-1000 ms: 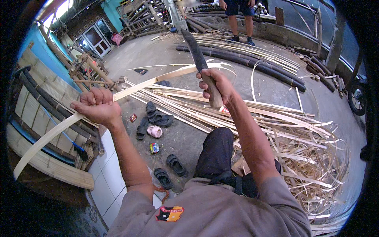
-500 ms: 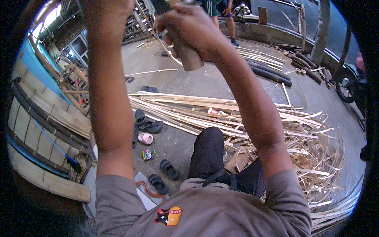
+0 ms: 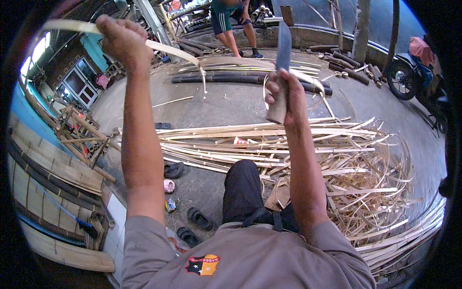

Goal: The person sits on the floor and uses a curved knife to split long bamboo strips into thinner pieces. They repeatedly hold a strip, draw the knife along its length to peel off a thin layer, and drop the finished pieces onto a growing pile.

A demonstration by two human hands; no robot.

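Looks like an open-air bamboo workshop, basically a concrete yard (image 3: 231, 103) where people split cane. There's a huge heap of pale bamboo strips (image 3: 332, 159) spread over the ground, curling off toward the right edge, plus dark whole poles (image 3: 226, 77) lying further back near a low wall (image 3: 327, 36). Stacked planks and split slats (image 3: 53, 164) sit along the left side by a small bamboo frame (image 3: 79, 132). Sandals (image 3: 199, 219) kicked off on the floor, a motorbike (image 3: 414, 72) parked at the right, another person (image 3: 231, 24) standing at the far end
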